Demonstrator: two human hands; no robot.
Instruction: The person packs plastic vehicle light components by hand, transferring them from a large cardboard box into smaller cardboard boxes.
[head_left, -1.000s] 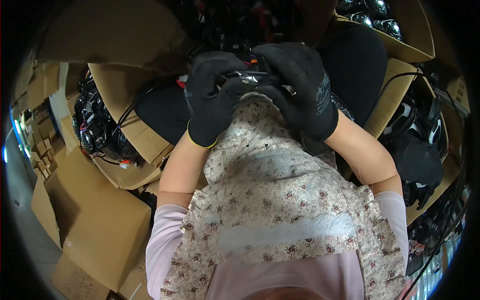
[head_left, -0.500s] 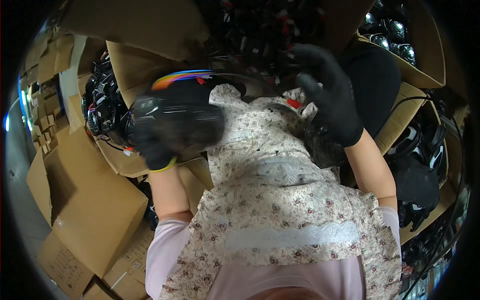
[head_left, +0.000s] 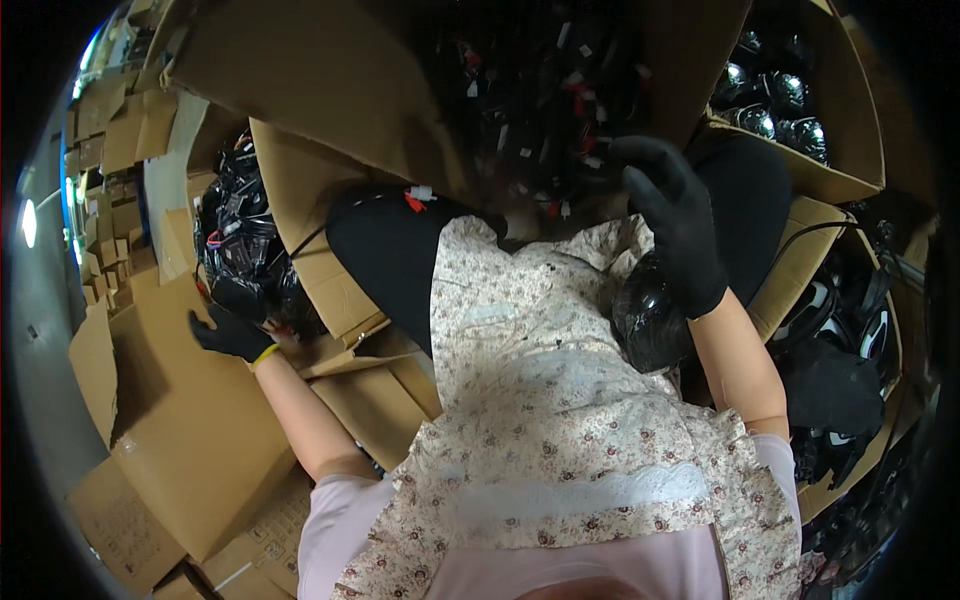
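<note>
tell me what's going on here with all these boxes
A seated person in black gloves and a floral apron is handling black glossy parts. The left hand reaches out to a cardboard box of wired black parts on the left. The right hand is raised, open, over a shiny black housing in the lap.
</note>
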